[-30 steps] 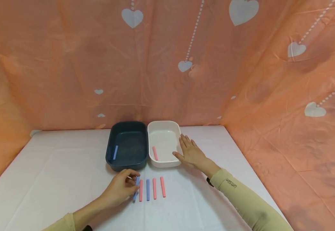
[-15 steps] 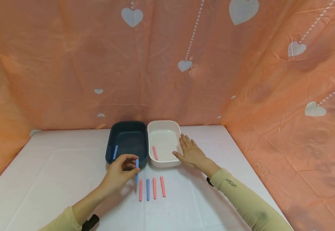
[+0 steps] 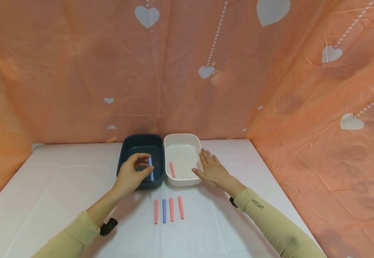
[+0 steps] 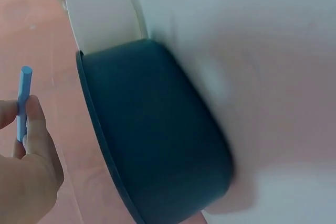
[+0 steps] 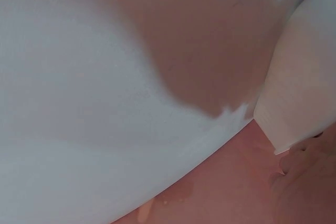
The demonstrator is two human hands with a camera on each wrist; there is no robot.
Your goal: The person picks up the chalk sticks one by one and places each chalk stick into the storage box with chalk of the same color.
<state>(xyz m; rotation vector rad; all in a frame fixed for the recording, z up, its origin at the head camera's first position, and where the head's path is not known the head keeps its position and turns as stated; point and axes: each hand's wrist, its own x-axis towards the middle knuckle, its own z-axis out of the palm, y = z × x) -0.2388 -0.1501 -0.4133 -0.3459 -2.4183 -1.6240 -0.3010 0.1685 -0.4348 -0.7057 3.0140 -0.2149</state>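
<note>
My left hand [image 3: 131, 174] pinches a blue chalk stick [image 3: 150, 168] between thumb and fingertips, over the dark blue container [image 3: 158, 143]. In the left wrist view the same blue chalk [image 4: 24, 98] stands out past the fingertips, above the container's rim [image 4: 100, 124]. My right hand [image 3: 215, 172] lies with straight fingers at the right rim of the white container [image 3: 187, 182]; the right wrist view shows it close to that container's outer wall [image 5: 304, 72]. One pink chalk stick [image 3: 172, 170] lies inside the white container. My left hand covers part of the dark container's inside.
In front of the containers, on the white tabletop [image 3: 225, 229], lies a row of a pink chalk [image 3: 156, 211], a blue chalk [image 3: 164, 210] and two more pink ones. An orange curtain [image 3: 180, 100] with white hearts stands behind the table and along its sides.
My left hand has lifted the blue chalk from the row's left end and carried it forward over the dark container. My right hand has stayed in place.
</note>
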